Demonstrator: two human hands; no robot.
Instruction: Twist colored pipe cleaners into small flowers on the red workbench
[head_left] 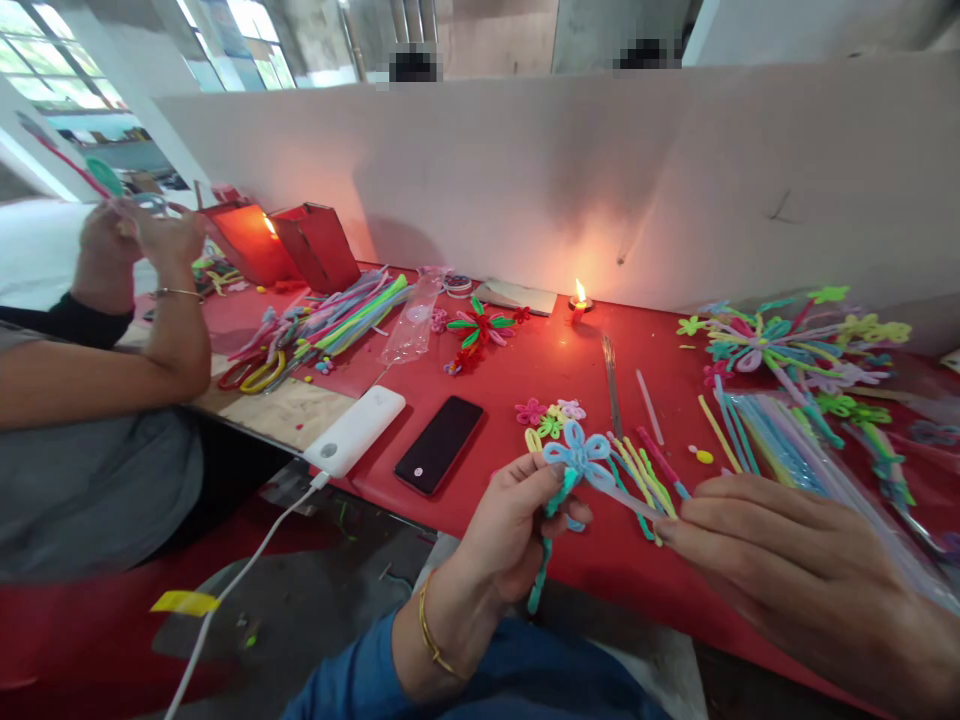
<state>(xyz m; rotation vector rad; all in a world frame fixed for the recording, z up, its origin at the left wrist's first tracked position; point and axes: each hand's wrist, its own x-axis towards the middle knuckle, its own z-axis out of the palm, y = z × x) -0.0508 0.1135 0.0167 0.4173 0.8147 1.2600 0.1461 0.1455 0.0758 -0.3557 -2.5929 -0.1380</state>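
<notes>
While your left hand (517, 525) pinches a light blue pipe-cleaner flower (577, 452) between thumb and fingers, its teal stem (543, 560) hangs down past your palm toward your blue sleeve (495, 680). Your fingers are closed firmly around the flower's base, just above the near edge of the red table (555, 370). Your right hand (795, 570) comes in from the right with fingertips drawn together on a thin pale strand (630, 497) that runs to the flower; the pinch looks closed on it, though the strand is too fine to judge more.

Just beyond your hands lie loose coloured stems (645, 465), a few small finished flowers (551, 415) in pink, green and white, and a clear bundle of pale sticks (780, 440) stretching to the right. To the left, a black phone (439, 444) rests beside a white power bank (354, 430) with a white cable (240, 580) trailing down off the table.

Farther back you have a red-and-green flower (478, 328), a heap of pipe cleaners (337, 320), a lit candle (579, 300), and a spray of finished flowers (787, 345) at right. At far left, another person's hands (142, 235) are raised near two red boxes (289, 245), before a white partition (600, 170).
</notes>
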